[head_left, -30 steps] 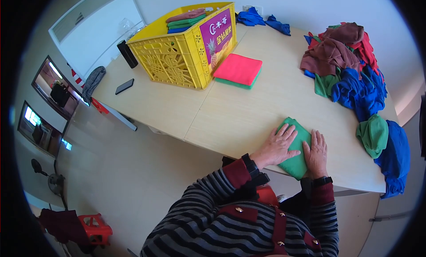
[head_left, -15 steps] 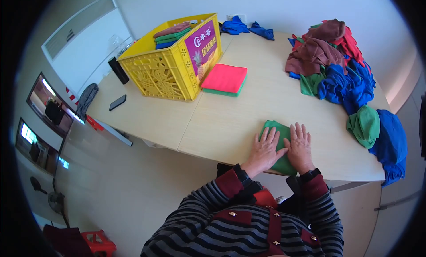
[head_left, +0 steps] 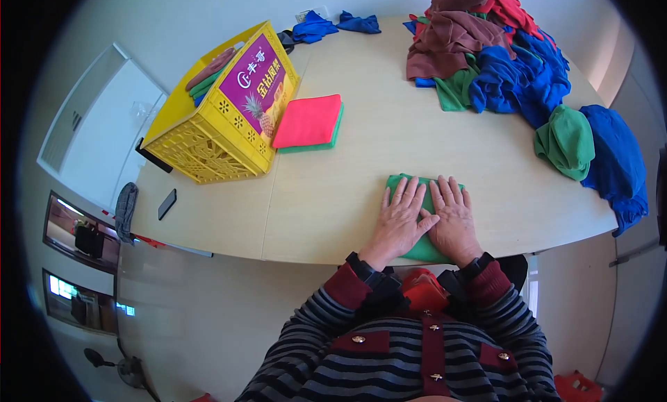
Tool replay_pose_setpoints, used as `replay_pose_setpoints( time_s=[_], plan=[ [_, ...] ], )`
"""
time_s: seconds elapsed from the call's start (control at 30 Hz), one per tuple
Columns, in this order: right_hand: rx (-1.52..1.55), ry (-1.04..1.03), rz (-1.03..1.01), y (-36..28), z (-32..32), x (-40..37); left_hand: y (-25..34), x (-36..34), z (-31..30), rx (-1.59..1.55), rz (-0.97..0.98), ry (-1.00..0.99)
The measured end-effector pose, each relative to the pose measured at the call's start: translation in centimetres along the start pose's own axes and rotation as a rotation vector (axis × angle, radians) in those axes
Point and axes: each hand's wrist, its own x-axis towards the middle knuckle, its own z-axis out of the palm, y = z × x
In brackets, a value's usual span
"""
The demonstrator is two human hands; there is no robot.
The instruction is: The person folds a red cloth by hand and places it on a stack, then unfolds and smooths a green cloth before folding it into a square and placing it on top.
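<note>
- Closer together than before, left hand point(head_left: 399, 220) and right hand point(head_left: 453, 218) lie side by side.
- Both flat, fingers spread, gripping nothing, pressing the folded green cloth point(head_left: 425, 249).

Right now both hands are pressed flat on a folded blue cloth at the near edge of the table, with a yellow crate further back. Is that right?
Not quite. The head view shows the left hand and right hand flat on a folded green cloth, not a blue one. The table edge and yellow crate are as you say.
</note>
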Motion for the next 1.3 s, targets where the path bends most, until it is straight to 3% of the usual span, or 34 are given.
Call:
replay_pose_setpoints(
  time_s=[0.43,0.6,0.83,1.3],
  plan=[
    [-0.003,-0.012,-0.007,-0.4,-0.3,0.4,-1.0,0.2,-0.2,0.009,-0.074,-0.061],
    [-0.016,-0.043,0.0,-0.1,-0.9,-0.3,-0.7,0.0,0.0,0.016,-0.127,0.033],
    [-0.057,-0.057,-0.071,-0.2,-0.3,0.3,-0.4,-0.5,-0.8,-0.011,-0.141,-0.031],
    [-0.073,-0.074,-0.077,-1.9,-2.0,-0.5,-0.3,-3.1,-1.2,-0.033,-0.204,0.072]
  ],
)
